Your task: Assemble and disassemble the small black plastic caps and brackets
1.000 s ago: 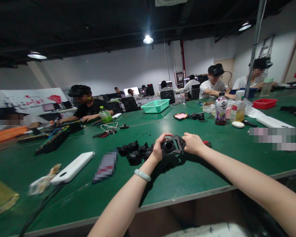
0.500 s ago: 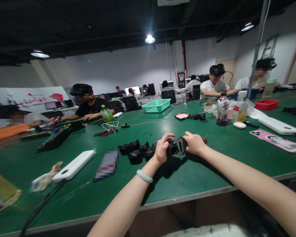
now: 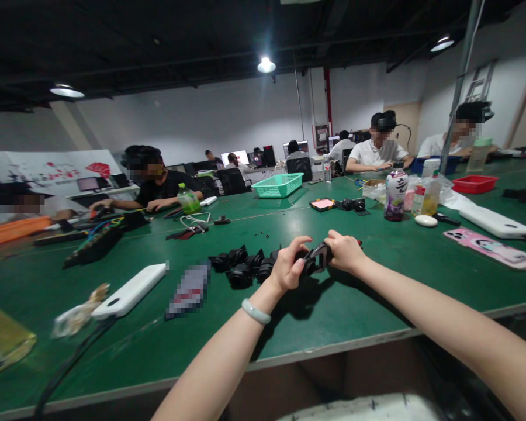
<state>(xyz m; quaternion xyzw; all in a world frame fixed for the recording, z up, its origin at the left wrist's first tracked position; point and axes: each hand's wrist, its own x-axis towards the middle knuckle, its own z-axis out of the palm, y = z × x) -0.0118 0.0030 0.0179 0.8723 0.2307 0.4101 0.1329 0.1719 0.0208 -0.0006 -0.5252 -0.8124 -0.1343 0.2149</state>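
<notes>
Just above the green table, my left hand (image 3: 289, 263) curls around the round, dark end of a black part with a frame-like opening (image 3: 318, 258). Closed on the other end of the same part is my right hand (image 3: 346, 251); its fingers hide much of that end. A small red tip shows just past the right hand, and I cannot tell what it belongs to. To the left of my left hand lies a cluster of several similar black parts (image 3: 241, 273), some with round openings.
A white power bank (image 3: 134, 290) with a cable and a dark pouch (image 3: 188, 290) lie on the left. On the right are a purple-labelled bottle (image 3: 395, 196), a pink phone (image 3: 491, 248) and another white power bank (image 3: 495, 222). Further back sits a green basket (image 3: 278, 186). Several people work around the table.
The black part has tilted between my hands, so its round end shows less. My left fingers have shifted slightly over it. Across the table, co-workers' arms have moved a little.
</notes>
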